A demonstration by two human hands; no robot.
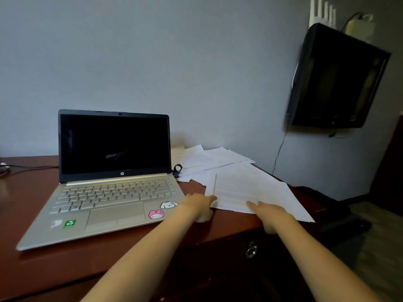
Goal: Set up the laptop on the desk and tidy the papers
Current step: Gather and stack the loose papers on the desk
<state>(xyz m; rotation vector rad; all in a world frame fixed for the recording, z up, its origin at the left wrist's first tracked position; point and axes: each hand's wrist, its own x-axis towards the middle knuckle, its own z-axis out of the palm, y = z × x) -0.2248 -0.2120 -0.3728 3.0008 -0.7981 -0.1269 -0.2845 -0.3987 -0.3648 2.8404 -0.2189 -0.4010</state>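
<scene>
Reaching in from the near edge, both hands are placed at the top sheet (239,190). The right hand (269,214) is laid on it, fingers straight and pressing. The left hand (199,207) is set at its near left corner, fingers bent; whether the edge is pinched cannot be told. The laptop (104,192) is already set on the tabletop (32,182), just left of the papers (209,160). Its lid is opened, its dark screen is faced toward the person, and its long axis runs left to right, slightly skewed. Laptop part judged done. Farther back, sheets are fanned at mixed angles toward the wall; tidying is barely begun.
</scene>
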